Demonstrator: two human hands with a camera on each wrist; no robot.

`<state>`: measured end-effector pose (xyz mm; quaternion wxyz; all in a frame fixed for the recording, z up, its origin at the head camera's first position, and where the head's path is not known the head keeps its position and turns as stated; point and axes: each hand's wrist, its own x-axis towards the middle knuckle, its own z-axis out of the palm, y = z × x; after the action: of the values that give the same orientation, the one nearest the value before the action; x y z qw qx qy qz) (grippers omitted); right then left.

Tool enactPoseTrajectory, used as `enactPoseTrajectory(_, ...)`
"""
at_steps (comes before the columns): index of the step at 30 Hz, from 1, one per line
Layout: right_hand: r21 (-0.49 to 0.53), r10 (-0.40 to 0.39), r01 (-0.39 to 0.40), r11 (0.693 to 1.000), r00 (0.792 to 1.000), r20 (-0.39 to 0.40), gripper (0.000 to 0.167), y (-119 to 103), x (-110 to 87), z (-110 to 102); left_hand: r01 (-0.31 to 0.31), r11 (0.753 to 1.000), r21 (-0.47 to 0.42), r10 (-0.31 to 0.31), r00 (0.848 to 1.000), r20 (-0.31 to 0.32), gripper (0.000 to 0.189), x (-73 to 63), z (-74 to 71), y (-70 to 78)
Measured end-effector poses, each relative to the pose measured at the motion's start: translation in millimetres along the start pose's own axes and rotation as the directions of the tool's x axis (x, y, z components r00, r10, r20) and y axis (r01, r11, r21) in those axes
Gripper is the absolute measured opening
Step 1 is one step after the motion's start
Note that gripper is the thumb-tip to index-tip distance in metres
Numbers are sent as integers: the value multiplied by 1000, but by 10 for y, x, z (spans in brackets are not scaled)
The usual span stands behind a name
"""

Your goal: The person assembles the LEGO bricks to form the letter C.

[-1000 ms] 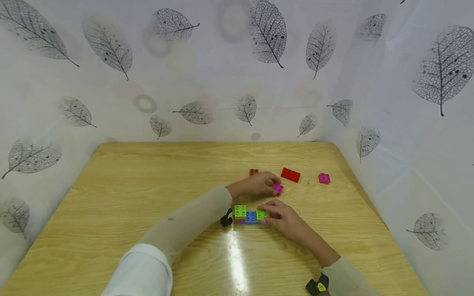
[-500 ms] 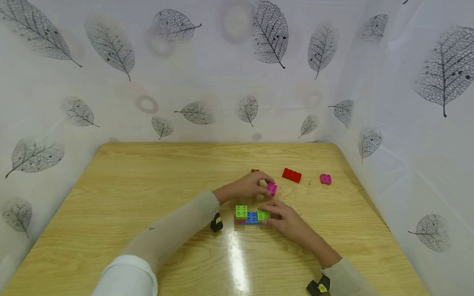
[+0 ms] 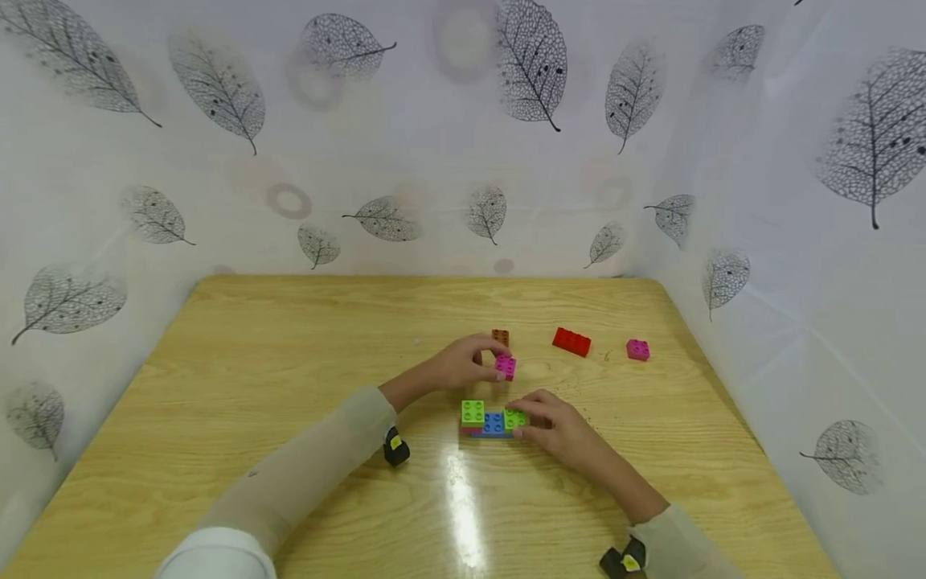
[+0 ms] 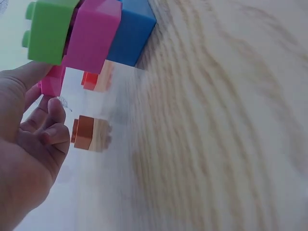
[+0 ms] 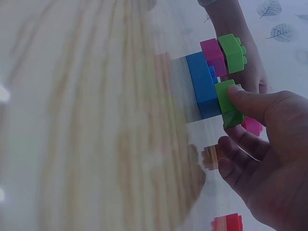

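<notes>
My left hand (image 3: pixel 459 363) pinches a small pink building brick (image 3: pixel 506 367) between thumb and fingers, just behind the joined bricks. That build has a long blue brick (image 3: pixel 493 423) at its base. At its left end a green brick (image 3: pixel 473 412) tops a pink brick (image 4: pixel 94 36). On the right end sits another green brick (image 5: pixel 226 98), which my right hand (image 3: pixel 560 426) grips by its sides. Blue studs show between the two ends. In the left wrist view, the green and pink bricks partly cover the pinched pink brick (image 4: pixel 53 81).
Farther back on the wooden table (image 3: pixel 289 346) lie a brown brick (image 3: pixel 501 337), a red brick (image 3: pixel 571 342) and a second pink brick (image 3: pixel 638 350). Leaf-printed cloth (image 3: pixel 434 161) stands behind the table and at both sides.
My left hand has moved left with the pink brick, from near the red brick to behind the build. The right hand stays on the green brick.
</notes>
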<state>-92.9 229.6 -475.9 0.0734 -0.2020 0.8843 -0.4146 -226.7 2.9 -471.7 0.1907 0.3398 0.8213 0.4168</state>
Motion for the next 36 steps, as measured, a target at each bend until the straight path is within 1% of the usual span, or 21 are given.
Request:
enactPoseTrajectory(4, 6, 3, -3, 1000, 1000, -1, 38, -2, -4, -1, 12, 1000, -8, -12, 1000, -23, 43, -103, -31, -36)
enactPoseTrajectory(7, 9, -8, 8, 1000, 1000, -3, 38, 3, -5, -2, 4, 1000, -23, -5, 999, -35, 42, -190, -47, -51)
enactPoseTrajectory(10, 10, -6, 6, 1000, 1000, -2, 37, 5, -4, -6, -8, 1000, -15, 8, 999, -44, 40, -271, -58, -61)
enactPoseTrajectory(14, 14, 9, -9, 1000, 1000, 8, 38, 7, 0, -7, -25, 999, -20, 23, 998, -60, 41, -398, -78, -44)
enactPoseTrajectory(18, 20, 23, -23, 1000, 1000, 15, 40, 12, 3, -4, -41, 997, -66, 36, 996, -78, 43, -555, -96, 2)
enactPoseTrajectory(22, 28, 33, -34, 999, 999, 15, 40, 14, 3, 0, -51, 995, -84, 42, 992, -116, 40, -702, -93, 47)
enactPoseTrajectory(25, 25, 28, -29, 999, 1000, 11, 40, 7, 1, 4, -57, 994, -90, 45, 990, -130, 37, -795, -74, 72)
enactPoseTrajectory(28, 23, 25, -26, 999, 1000, 10, 40, 5, -4, 10, -65, 993, -100, 52, 990, -128, 37, -863, -41, 92)
enactPoseTrajectory(32, 17, 20, -20, 1000, 1000, 6, 40, 2, -9, 16, -75, 991, -107, 61, 990, -124, 37, -919, 2, 109)
enactPoseTrajectory(36, 8, 18, -18, 1000, 1000, 2, 40, -1, -3, 16, -61, 993, -97, 49, 991, -124, 35, -958, 31, 117)
